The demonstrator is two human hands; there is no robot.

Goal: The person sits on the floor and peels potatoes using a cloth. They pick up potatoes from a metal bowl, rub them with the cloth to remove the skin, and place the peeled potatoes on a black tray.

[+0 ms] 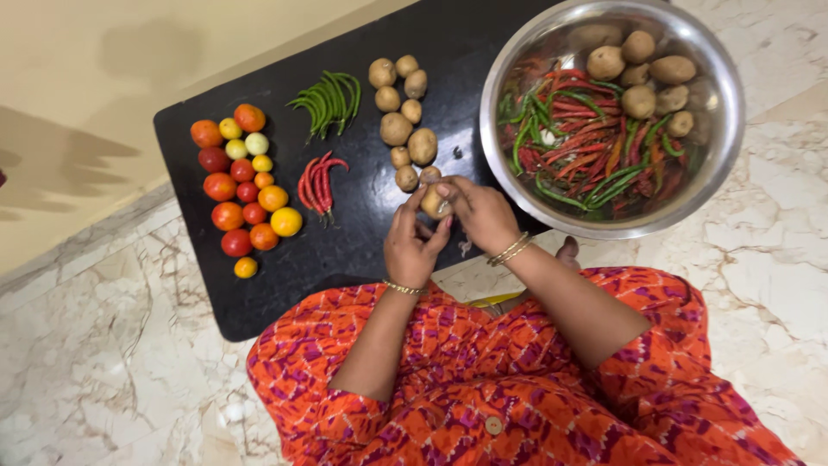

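Observation:
My left hand (412, 242) and my right hand (481, 213) meet over the black board (259, 293), both closed around one small brown potato (433, 204). Just beyond them lies a row of several potatoes (404, 116) on the board. A large steel bowl (720, 147) to the right holds red and green chillies (586, 147) and more potatoes (640, 73).
On the board lie a bunch of green chillies (329, 97), a few red chillies (317, 185) and, at the left, a cluster of several red, orange and yellow tomatoes (244, 185). Marble floor (103, 345) surrounds the board. My orange patterned clothing (517, 406) fills the lower frame.

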